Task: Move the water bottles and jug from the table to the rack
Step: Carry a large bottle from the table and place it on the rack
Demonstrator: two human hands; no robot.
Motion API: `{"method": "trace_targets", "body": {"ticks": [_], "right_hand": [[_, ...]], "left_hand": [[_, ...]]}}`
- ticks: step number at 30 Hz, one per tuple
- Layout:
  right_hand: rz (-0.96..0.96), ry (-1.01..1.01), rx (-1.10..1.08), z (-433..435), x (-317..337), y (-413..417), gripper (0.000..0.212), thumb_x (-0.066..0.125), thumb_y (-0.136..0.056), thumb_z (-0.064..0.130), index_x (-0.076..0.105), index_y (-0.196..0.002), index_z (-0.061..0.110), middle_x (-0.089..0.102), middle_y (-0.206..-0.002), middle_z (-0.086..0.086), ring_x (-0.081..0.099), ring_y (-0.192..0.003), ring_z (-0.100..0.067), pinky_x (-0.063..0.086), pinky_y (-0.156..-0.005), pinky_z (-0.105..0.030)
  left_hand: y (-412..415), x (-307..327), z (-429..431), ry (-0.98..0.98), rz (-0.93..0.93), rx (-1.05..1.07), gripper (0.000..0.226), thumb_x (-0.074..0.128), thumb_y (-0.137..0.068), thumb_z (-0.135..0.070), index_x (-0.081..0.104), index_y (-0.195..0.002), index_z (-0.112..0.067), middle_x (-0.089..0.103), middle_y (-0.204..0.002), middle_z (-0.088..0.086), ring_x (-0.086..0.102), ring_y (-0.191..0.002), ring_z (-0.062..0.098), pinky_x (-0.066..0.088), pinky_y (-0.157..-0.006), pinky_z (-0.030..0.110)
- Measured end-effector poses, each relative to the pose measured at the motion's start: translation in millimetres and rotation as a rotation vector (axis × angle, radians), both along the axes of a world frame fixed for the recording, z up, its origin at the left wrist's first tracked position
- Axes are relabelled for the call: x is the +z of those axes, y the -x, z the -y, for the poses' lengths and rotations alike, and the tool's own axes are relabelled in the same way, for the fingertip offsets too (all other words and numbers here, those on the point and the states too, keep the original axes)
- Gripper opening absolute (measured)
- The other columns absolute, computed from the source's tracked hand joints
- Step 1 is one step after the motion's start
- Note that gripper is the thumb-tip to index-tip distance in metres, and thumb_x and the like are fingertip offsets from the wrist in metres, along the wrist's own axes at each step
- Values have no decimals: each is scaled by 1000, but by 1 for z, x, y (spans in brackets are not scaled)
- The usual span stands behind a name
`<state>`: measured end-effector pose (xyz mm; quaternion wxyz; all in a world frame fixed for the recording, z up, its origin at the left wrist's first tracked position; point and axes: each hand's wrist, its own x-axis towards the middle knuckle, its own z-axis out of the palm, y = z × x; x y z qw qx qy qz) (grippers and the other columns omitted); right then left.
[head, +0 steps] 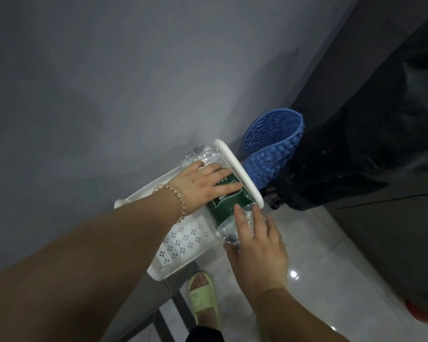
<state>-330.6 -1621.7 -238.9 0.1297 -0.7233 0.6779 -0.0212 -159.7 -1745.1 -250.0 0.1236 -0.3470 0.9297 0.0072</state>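
A large clear water jug (pixel 229 206) with a dark green label lies tilted on its side on the white plastic rack (pixel 183 243), partly under the rack's white handle bar (pixel 237 174). My left hand (pixel 205 183), with a beaded bracelet on the wrist, lies flat on the jug's upper side. My right hand (pixel 255 245) cups the jug's near end from below and the right. Clear plastic of the jug's far end or another bottle (pixel 195 154) shows beyond my left hand; I cannot tell which.
A grey wall fills the left and top. A blue dimpled plastic mat (pixel 274 144) leans behind the rack beside a black bag (pixel 331 174). Dark cabinet fronts stand on the right. Glossy pale floor tiles lie below, with my foot in a green slipper (pixel 203 299).
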Motion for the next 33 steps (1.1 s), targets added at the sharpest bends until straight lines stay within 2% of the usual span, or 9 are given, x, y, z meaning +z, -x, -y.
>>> {"method": "trace_targets", "body": {"ticks": [3, 6, 8, 10, 12, 13, 17, 25, 33], "right_hand": [[-12, -23, 55, -2, 3, -2, 85, 77, -72, 37, 34, -144, 22, 38, -145, -22, 40, -127, -46, 38, -98, -58], [-15, -109, 121, -7, -1, 9, 90, 54, -89, 42, -18, -142, 33, -5, -157, -15, -4, -142, -40, 4, -112, -56], [-18, -109, 156, -14, 7, 18, 89, 48, -91, 43, -28, -137, 34, -18, -156, -12, -14, -141, -37, -5, -111, -56], [-18, -99, 194, -20, 21, 25, 86, 50, -90, 43, -18, -142, 32, -19, -153, -12, -10, -142, -38, -1, -111, -57], [-29, -22, 245, -23, 40, 34, 83, 54, -88, 46, 0, -148, 29, -7, -154, -15, 1, -142, -40, 6, -112, -59], [-39, 9, 266, -23, 47, 41, 84, 54, -87, 49, 2, -149, 28, -5, -155, -15, 1, -142, -39, 4, -112, -58], [-55, 77, 383, -20, 87, 66, 90, 49, -88, 49, -19, -145, 31, -17, -156, -12, -16, -142, -33, -11, -111, -52], [19, 352, 700, -64, 179, 124, 89, 58, -84, 48, 2, -150, 28, -3, -158, -12, -6, -144, -31, 1, -113, -54], [106, 414, 928, -166, 228, 134, 88, 61, -82, 46, 8, -150, 26, 6, -158, -13, 0, -144, -31, 1, -113, -52]], "left_hand": [[-1, 5, -7, -58, 43, 165, 100, 54, -82, -1, -14, -142, -42, -1, -158, 6, 2, -143, 28, 13, -114, 53], [2, 16, -19, -68, 77, 364, 104, 55, -82, -1, -24, -141, -36, -9, -157, 9, -5, -143, 27, 7, -113, 50], [7, 29, -36, -68, 88, 418, 110, 58, -79, -1, -29, -139, -32, -13, -157, 9, -7, -143, 26, 5, -114, 49], [12, 40, -55, -65, 93, 420, 112, 57, -77, 3, -31, -138, -30, -15, -156, 8, -9, -143, 26, 3, -115, 49], [20, 60, -78, -52, 86, 449, 110, 53, -76, 6, -30, -139, -30, -16, -156, 7, -11, -143, 25, -1, -115, 48], [25, 69, -88, -33, 81, 473, 108, 51, -76, 5, -29, -139, -30, -17, -156, 6, -12, -143, 24, -3, -114, 47], [51, 120, -130, 89, 43, 594, 94, 48, -83, -8, -22, -143, -27, -12, -157, 6, -8, -143, 24, -2, -114, 45], [129, 217, -253, 398, -63, 1010, 88, 55, -85, -39, -6, -147, -25, 2, -158, 3, 3, -144, 21, 4, -114, 44], [176, 264, -413, 487, -7, 1254, 84, 54, -85, -36, 0, -148, -26, 4, -158, 3, 3, -144, 21, 3, -114, 43]]}}
